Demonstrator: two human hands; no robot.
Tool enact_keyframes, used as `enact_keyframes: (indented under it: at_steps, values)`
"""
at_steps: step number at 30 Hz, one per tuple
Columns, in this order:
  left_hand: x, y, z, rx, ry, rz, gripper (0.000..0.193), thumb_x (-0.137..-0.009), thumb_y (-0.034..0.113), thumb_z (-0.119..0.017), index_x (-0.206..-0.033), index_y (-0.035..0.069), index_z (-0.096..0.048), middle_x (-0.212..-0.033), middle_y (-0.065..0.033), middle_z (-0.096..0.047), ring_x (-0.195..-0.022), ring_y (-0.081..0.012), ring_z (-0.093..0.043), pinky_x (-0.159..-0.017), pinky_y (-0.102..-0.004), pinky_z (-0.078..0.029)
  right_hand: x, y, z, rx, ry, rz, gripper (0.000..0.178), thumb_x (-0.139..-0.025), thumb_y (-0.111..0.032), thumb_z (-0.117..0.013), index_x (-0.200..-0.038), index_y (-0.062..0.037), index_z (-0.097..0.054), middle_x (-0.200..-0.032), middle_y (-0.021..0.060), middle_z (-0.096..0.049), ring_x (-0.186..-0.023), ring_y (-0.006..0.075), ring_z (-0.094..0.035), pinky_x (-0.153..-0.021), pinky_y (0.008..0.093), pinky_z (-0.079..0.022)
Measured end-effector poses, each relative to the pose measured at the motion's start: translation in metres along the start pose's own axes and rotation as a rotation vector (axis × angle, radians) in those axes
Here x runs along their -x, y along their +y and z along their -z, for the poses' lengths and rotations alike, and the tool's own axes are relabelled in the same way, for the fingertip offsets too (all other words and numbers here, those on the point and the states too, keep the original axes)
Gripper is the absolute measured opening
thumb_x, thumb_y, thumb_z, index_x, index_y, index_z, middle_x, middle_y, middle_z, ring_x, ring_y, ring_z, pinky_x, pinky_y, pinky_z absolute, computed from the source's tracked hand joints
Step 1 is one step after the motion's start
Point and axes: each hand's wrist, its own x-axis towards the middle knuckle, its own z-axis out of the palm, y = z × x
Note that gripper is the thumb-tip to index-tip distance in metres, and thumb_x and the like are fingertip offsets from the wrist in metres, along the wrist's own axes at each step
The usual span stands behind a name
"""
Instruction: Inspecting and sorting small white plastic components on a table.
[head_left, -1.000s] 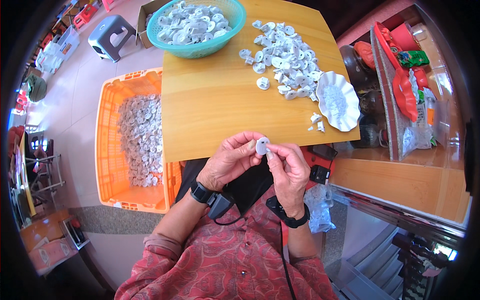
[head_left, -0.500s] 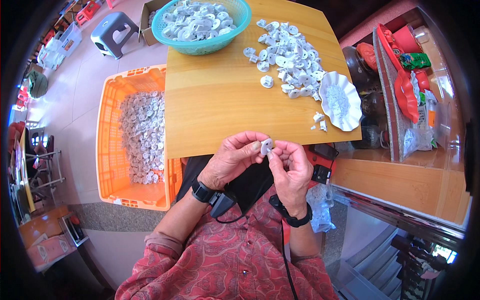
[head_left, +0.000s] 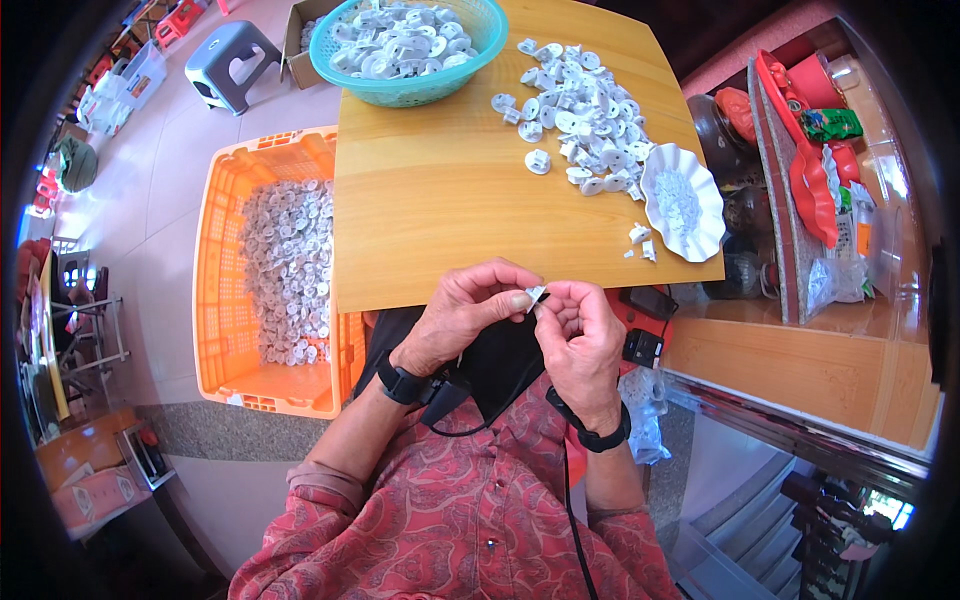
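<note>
Between the thumb and fingers of my left hand [head_left: 455, 315] is a small white plastic part [head_left: 534, 297], held just off the table's near edge. My right hand [head_left: 582, 335] is closed at the part's right side, fingertips pinched together; anything small in them is too hidden to make out. Ahead on the wooden table [head_left: 430, 210] lies a loose pile of similar white round plastic parts [head_left: 600, 115]. Beside it stands a white wavy-rimmed dish [head_left: 712, 222] of tiny pale pieces [head_left: 676, 200]. A few white bits [head_left: 641, 236] rest near the dish.
A teal basket [head_left: 410, 92] heaped with white parts stands at the table's far left. Left of the table, an orange crate [head_left: 222, 290] holds many more. A grey stool [head_left: 233, 65] is farther back. At right, a shelf [head_left: 800, 365] carries jars, red trays and bags.
The white part has turned in my left fingers, from showing its round face to lying more edge-on. Both hands stay close together at nearly the same place.
</note>
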Motion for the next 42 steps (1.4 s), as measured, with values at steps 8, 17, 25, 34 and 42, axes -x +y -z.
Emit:
enact_keyframes:
  at_steps: [8, 17, 25, 34, 42]
  values:
    - [-0.001, 0.001, 0.001, 0.015, 0.006, 0.006, 0.020, -0.096, 0.009, -0.063, -0.113, -0.001, -0.066, -0.100, -0.0032, -0.067, -0.084, -0.0085, -0.060, -0.078, -0.0229, -0.051, -0.002, -0.003, -0.002, 0.022, -0.009, 0.021, 0.020, -0.084, 0.004, -0.067, -0.101, 0.0010, -0.058, -0.083, 0.0103, -0.065, -0.065, 0.0168, -0.064, -0.059, 0.0300, -0.053]
    - [0.000, -0.013, 0.003, 0.295, 0.032, 0.031, 0.026, -0.096, 0.013, -0.064, -0.117, -0.002, -0.063, -0.104, -0.0068, -0.068, -0.086, -0.0115, -0.063, -0.078, -0.0249, -0.054, 0.002, 0.007, -0.002, -0.096, 0.016, 0.010, 0.023, -0.086, 0.002, -0.066, -0.107, 0.0018, -0.057, -0.084, 0.0081, -0.066, -0.070, 0.0143, -0.063, -0.063, 0.0279, -0.052]
    - [0.000, -0.015, 0.003, 0.263, 0.040, 0.028, 0.027, -0.095, 0.013, -0.065, -0.118, -0.002, -0.064, -0.103, -0.0065, -0.068, -0.086, -0.0112, -0.063, -0.078, -0.0245, -0.054, 0.003, 0.006, -0.008, -0.080, 0.069, -0.028, 0.018, -0.086, 0.001, -0.067, -0.100, 0.0003, -0.056, -0.081, 0.0081, -0.065, -0.066, 0.0144, -0.062, -0.061, 0.0290, -0.052]
    - [0.001, -0.015, 0.001, 0.259, 0.045, 0.020, 0.027, -0.096, 0.013, -0.063, -0.119, -0.002, -0.063, -0.103, -0.0070, -0.068, -0.087, -0.0111, -0.063, -0.079, -0.0248, -0.054, 0.003, 0.010, -0.009, -0.247, 0.023, -0.098, 0.016, -0.090, -0.001, -0.066, -0.101, 0.0016, -0.054, -0.084, 0.0079, -0.065, -0.070, 0.0110, -0.063, -0.063, 0.0262, -0.053]
    - [-0.001, -0.017, -0.001, 0.380, 0.049, 0.030, 0.026, -0.097, 0.012, -0.061, -0.119, -0.003, -0.062, -0.107, -0.0078, -0.068, -0.090, -0.0126, -0.064, -0.078, -0.0257, -0.054, 0.003, 0.010, -0.005, -0.378, 0.021, -0.192, 0.016, -0.093, -0.003, -0.063, -0.104, 0.0015, -0.052, -0.089, 0.0072, -0.064, -0.074, 0.0102, -0.063, -0.065, 0.0239, -0.053]
